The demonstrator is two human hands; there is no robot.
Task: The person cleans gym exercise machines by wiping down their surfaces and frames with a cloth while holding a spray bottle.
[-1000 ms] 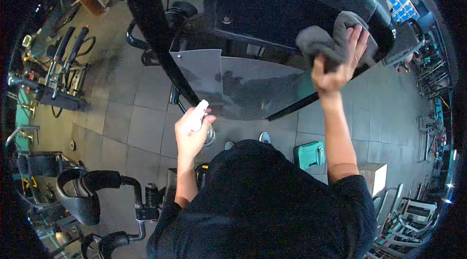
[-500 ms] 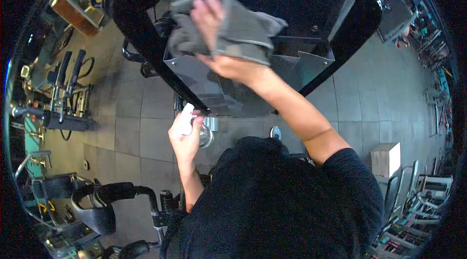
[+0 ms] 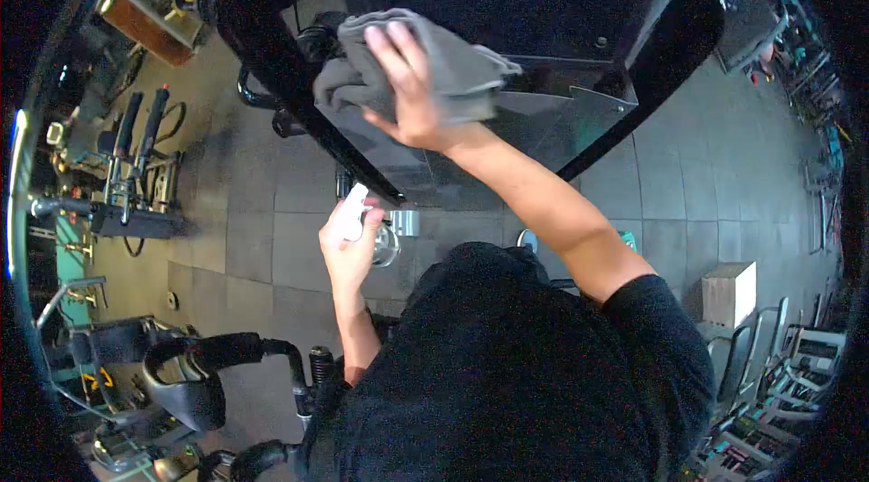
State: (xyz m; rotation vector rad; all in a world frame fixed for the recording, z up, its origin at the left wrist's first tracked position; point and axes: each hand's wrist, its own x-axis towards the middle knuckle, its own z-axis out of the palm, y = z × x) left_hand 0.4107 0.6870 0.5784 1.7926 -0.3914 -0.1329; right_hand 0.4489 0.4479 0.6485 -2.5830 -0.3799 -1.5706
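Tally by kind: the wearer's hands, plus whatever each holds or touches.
Hands: 2 (left hand, right hand)
Spray bottle: 1, in the left hand
Grey cloth: 1, under the right hand
Total: 4

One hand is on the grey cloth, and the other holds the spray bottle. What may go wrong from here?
The grey cloth lies loosely under the right hand, its outer edges free, so a fold might slip or catch on the machine.

The spray bottle is in the left hand, apparently near the black frame tube, so it might knock against it.

If that grip loosens, the bottle could drop towards the floor.
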